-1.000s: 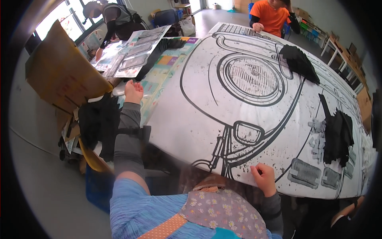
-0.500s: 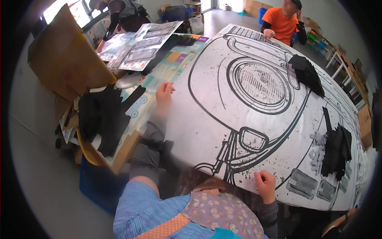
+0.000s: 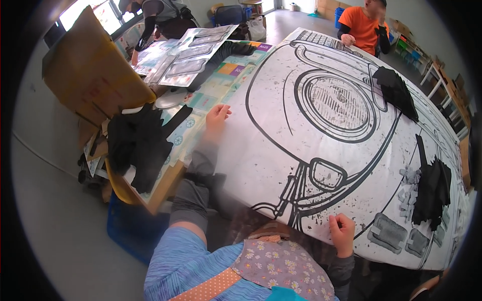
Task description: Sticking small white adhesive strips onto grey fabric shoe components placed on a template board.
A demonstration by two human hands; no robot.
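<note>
A large white sheet [image 3: 261,170] with a black line drawing of a vehicle front, including a round headlamp, spreads before me. My left hand [image 3: 217,119] is at its left edge, fingers curled in. My right hand [image 3: 343,233] is closed like a fist over the near edge, thumb uppermost. Whatever either hand may hold is too small or hidden to make out. Grey cut-out shapes [image 3: 387,233] lie to the right of my right hand, beside a ragged pile of black pieces [image 3: 432,190]. Another black stack [image 3: 395,93] rests past the headlamp drawing.
Left of the sheet, a table [image 3: 211,95] with a patterned cover carries black cut pieces [image 3: 143,145] and a sheet of grey shapes [image 3: 193,57]. A cardboard box [image 3: 95,70] rises behind them. One person in orange [image 3: 364,27] sits across; another [image 3: 159,20] bends at the far left.
The whole view has shifted slightly, with the scene sliding to the right. Both hands keep nearly the same closed pose and place on the sheet.
</note>
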